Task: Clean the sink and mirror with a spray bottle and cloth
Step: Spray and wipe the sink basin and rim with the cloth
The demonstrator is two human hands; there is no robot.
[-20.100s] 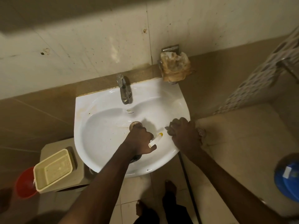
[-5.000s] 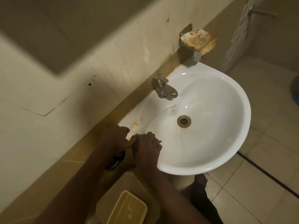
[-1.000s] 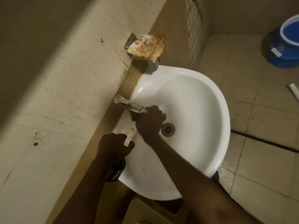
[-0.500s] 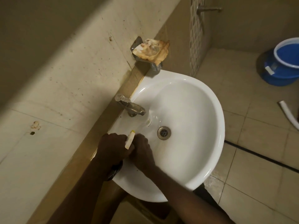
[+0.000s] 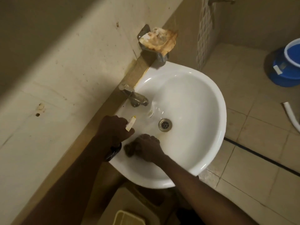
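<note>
A white wall-mounted sink (image 5: 209, 117) fills the middle of the head view, with a metal drain (image 5: 165, 125) and a metal tap (image 5: 137, 98) at its back edge. My left hand (image 5: 114, 127) grips a spray bottle; its pale nozzle (image 5: 131, 125) sticks out toward the bowl and its dark body (image 5: 113, 151) shows under my wrist. My right hand (image 5: 146, 147) holds a dark cloth (image 5: 129, 149) bunched against the sink's near left rim. The mirror is not in view.
A soap dish with a stained soap-like lump (image 5: 159, 40) hangs on the wall above the sink. A blue bucket (image 5: 287, 65) and a white pipe (image 5: 292, 116) are on the tiled floor at right. A yellow tray (image 5: 128, 218) sits below the sink.
My right hand with the cloth has slid from beside the left hand toward the sink's near rim. The left hand and bottle have stayed in place. The camera has shifted slightly.
</note>
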